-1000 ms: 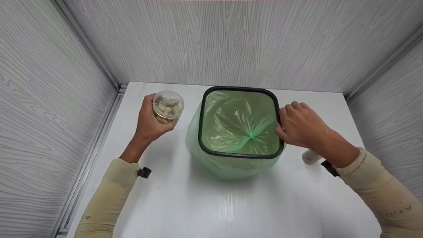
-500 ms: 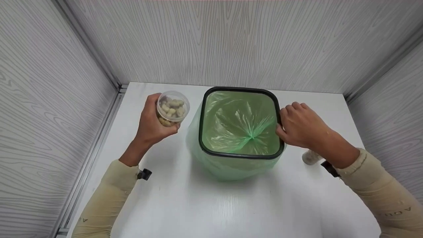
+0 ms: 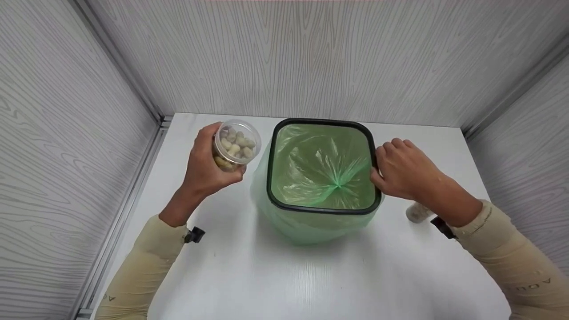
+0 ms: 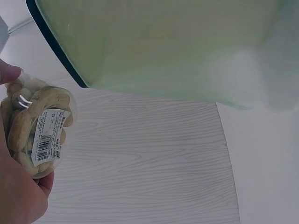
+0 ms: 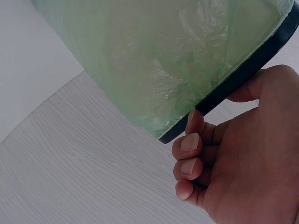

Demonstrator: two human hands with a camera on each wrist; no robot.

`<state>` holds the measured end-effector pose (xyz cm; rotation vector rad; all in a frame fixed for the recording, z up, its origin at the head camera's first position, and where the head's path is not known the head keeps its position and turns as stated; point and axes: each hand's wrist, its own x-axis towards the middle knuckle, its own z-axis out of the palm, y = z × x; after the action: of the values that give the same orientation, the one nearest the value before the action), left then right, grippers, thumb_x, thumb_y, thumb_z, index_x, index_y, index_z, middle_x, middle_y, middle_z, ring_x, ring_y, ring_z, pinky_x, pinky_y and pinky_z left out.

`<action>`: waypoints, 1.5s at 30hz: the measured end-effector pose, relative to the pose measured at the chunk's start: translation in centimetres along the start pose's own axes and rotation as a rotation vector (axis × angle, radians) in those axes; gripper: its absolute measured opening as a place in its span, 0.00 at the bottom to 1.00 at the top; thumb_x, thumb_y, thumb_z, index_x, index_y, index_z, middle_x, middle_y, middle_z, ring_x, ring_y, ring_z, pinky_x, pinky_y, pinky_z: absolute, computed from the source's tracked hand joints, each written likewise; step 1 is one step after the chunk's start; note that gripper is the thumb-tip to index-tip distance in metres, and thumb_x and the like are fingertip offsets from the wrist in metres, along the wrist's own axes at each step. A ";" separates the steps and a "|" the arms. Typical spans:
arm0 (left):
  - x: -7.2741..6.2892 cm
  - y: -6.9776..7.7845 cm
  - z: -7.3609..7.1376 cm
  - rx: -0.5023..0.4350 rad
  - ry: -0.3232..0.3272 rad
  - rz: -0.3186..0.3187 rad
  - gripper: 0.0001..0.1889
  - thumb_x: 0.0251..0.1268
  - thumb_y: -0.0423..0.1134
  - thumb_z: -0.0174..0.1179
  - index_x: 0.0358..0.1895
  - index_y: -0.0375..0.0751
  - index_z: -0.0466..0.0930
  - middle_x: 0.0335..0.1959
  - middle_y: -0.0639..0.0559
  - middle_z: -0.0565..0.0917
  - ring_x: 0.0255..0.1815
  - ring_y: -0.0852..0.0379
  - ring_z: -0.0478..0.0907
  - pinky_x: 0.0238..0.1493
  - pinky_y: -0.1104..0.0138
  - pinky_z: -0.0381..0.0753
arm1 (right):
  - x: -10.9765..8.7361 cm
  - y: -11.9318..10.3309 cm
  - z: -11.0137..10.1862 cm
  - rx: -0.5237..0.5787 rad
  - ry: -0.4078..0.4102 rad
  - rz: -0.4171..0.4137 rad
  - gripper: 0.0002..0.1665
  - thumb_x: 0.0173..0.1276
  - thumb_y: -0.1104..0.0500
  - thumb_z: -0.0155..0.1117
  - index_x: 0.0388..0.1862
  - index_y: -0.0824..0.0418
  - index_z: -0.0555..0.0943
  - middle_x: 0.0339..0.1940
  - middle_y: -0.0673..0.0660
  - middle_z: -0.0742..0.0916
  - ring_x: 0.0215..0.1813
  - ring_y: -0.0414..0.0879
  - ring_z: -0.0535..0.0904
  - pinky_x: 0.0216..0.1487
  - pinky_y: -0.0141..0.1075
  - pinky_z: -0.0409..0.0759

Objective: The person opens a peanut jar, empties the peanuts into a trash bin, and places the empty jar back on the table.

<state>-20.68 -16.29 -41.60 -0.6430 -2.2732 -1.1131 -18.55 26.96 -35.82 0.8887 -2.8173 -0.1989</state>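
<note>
My left hand [image 3: 203,164] grips a clear plastic jar [image 3: 237,144] of unshelled peanuts, its round top tilted toward the bin. In the left wrist view a white barcode label [image 4: 48,136] shows on the jar [image 4: 65,100]. Beside it stands a square trash bin with a black rim [image 3: 322,210], lined with a green plastic bag [image 3: 306,169]. At the bin's right side my right hand [image 3: 406,171] pinches the black rim [image 5: 224,93] between thumb and index finger. The other fingers [image 5: 189,142] of that hand curl below the rim.
A small pale cylindrical container [image 3: 417,212] lies on the white table [image 3: 293,280], partly hidden under my right forearm. Wood-grain panels [image 3: 289,58] enclose the table at the back and both sides.
My left hand has moved to the right with the peanut jar, closer to the bin, and the jar is turned slightly. My right hand stays on the rim.
</note>
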 end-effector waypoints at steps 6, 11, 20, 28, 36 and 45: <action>0.2 0.6 -0.1 0.019 0.021 0.035 0.46 0.42 0.39 0.76 0.69 0.30 0.66 0.62 0.35 0.76 0.62 0.43 0.76 0.62 0.46 0.80 | 0.1 -0.1 -0.1 0.015 0.015 -0.005 0.18 0.69 0.54 0.49 0.23 0.65 0.67 0.20 0.57 0.71 0.28 0.53 0.66 0.34 0.45 0.68; 0.5 1.2 -0.2 0.030 0.028 0.058 0.46 0.41 0.40 0.76 0.69 0.32 0.66 0.61 0.35 0.76 0.62 0.43 0.76 0.62 0.45 0.79 | 0.2 0.0 -0.1 0.014 0.016 -0.008 0.18 0.69 0.53 0.49 0.23 0.65 0.68 0.20 0.57 0.71 0.28 0.53 0.66 0.33 0.45 0.68; 1.0 2.3 -0.3 0.055 0.020 0.101 0.46 0.40 0.41 0.77 0.68 0.32 0.67 0.60 0.35 0.78 0.61 0.42 0.75 0.62 0.44 0.77 | 0.2 0.0 -0.5 0.021 0.000 0.004 0.19 0.69 0.53 0.49 0.23 0.65 0.68 0.20 0.57 0.72 0.28 0.53 0.67 0.34 0.46 0.68; 1.3 3.0 -0.2 0.063 0.017 0.133 0.46 0.40 0.41 0.77 0.68 0.32 0.68 0.61 0.37 0.79 0.60 0.43 0.75 0.63 0.44 0.73 | 0.2 -0.1 -0.6 0.024 0.000 0.000 0.18 0.69 0.53 0.49 0.23 0.65 0.68 0.20 0.57 0.72 0.27 0.53 0.67 0.33 0.46 0.68; 1.3 3.7 -0.1 0.073 0.014 0.157 0.46 0.41 0.41 0.77 0.68 0.33 0.69 0.62 0.37 0.78 0.60 0.41 0.74 0.65 0.43 0.69 | 0.1 -0.1 -0.6 0.013 0.030 -0.021 0.18 0.69 0.54 0.50 0.23 0.65 0.68 0.21 0.57 0.72 0.28 0.53 0.66 0.33 0.45 0.67; 1.8 4.1 0.0 0.109 -0.044 0.168 0.45 0.44 0.43 0.78 0.68 0.33 0.68 0.62 0.38 0.78 0.60 0.41 0.74 0.65 0.44 0.70 | 0.1 0.0 -0.7 0.018 0.047 -0.028 0.18 0.70 0.52 0.52 0.30 0.68 0.71 0.26 0.60 0.75 0.32 0.55 0.69 0.35 0.46 0.68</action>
<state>-19.55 -13.71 -38.18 -0.8053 -2.2515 -0.8971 -18.48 26.89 -35.17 0.9248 -2.7691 -0.1555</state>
